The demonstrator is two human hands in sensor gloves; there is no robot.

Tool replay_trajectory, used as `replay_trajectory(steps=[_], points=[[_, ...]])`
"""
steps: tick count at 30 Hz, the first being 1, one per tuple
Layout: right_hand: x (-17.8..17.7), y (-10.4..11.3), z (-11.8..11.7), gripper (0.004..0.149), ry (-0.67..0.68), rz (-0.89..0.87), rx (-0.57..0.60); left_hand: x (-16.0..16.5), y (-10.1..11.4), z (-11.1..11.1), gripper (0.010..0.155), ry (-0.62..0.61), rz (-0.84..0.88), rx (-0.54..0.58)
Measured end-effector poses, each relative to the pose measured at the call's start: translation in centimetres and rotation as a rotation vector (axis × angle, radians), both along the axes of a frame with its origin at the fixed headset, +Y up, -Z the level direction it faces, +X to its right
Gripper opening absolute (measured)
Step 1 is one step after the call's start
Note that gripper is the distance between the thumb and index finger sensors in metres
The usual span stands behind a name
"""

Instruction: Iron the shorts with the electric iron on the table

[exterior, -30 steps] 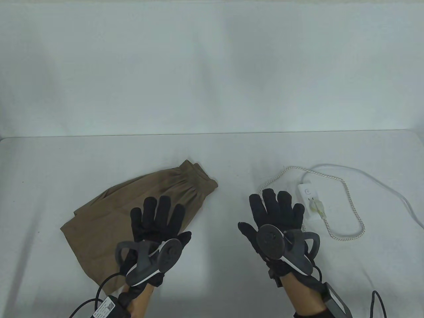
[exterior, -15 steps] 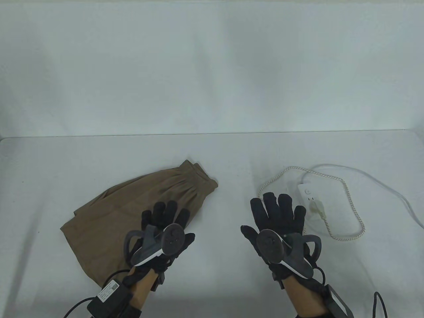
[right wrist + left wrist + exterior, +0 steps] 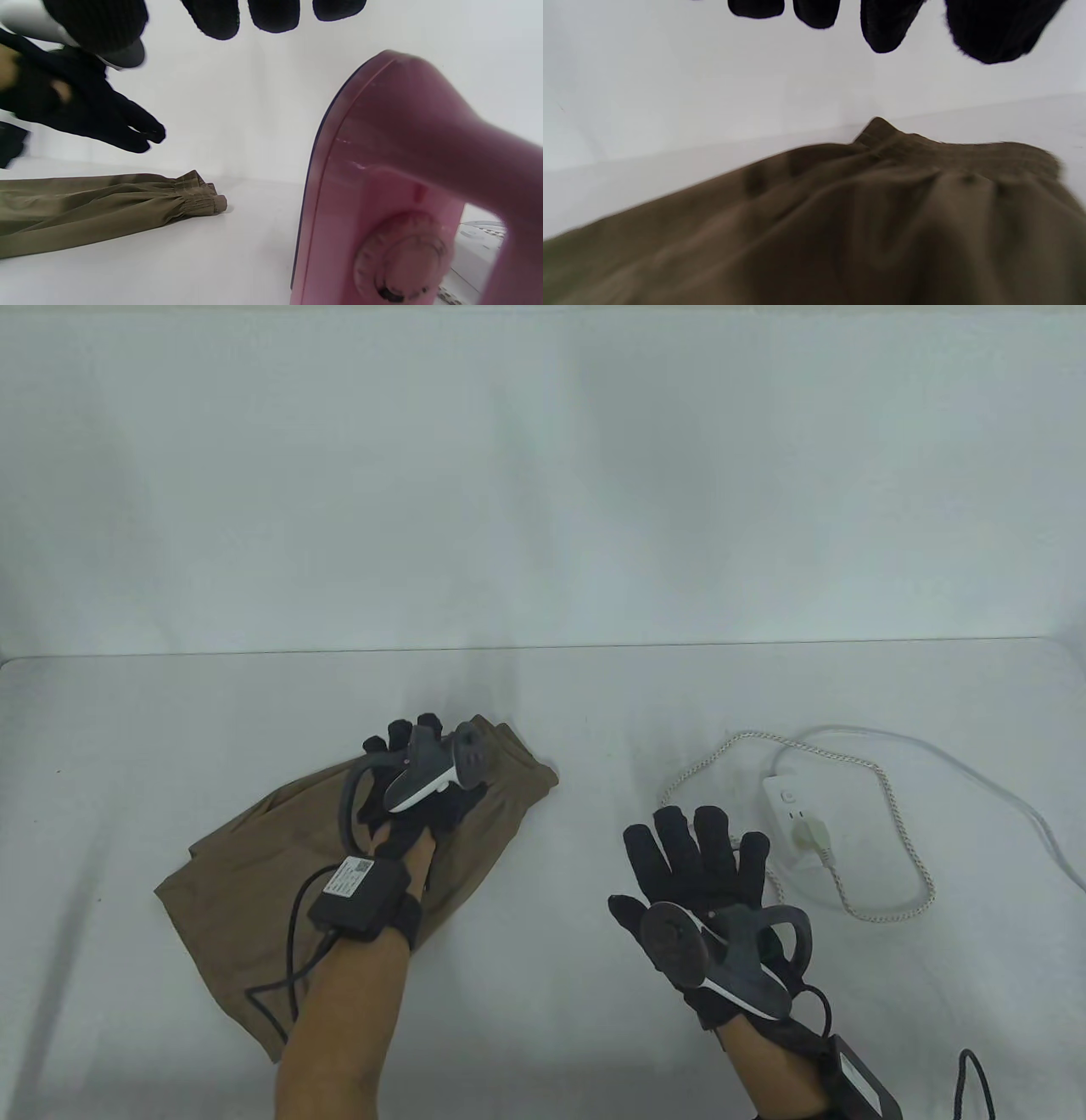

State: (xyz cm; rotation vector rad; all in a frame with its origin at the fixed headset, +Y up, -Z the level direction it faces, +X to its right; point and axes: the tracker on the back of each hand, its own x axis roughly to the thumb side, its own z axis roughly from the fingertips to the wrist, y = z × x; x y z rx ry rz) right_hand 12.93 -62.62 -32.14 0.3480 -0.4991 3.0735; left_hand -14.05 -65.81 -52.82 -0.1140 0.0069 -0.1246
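place: recording bench | white-draped table (image 3: 594, 712) | white backdrop (image 3: 543, 475)

L hand (image 3: 424, 789) now fwd over shorts (image 3: 254, 848) waistband, from near edge.

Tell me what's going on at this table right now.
A person in sensor gloves is setting up to iron. The left hand reaches over the waistband end of the folded brown shorts, fingers spread above the fabric without gripping it. The right hand hovers open above a pink electric iron standing upright on the table, not holding it. The iron's plug sits in a white power strip.
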Motion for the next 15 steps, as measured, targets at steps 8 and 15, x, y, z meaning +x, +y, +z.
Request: replay_trajectory(steps=[8,15], points=[[0.7,0.7,-0.5,0.073,-0.015,-0.045,0.021,1.6,-2.0,-7.4,0.087,0.221,0.035,-0.143],[1.3,0.8,-0.5,0.073,-0.029,-0.063,0.019,1.8,-5.5,-10.3,0.097,0.263,0.315,-0.314]])
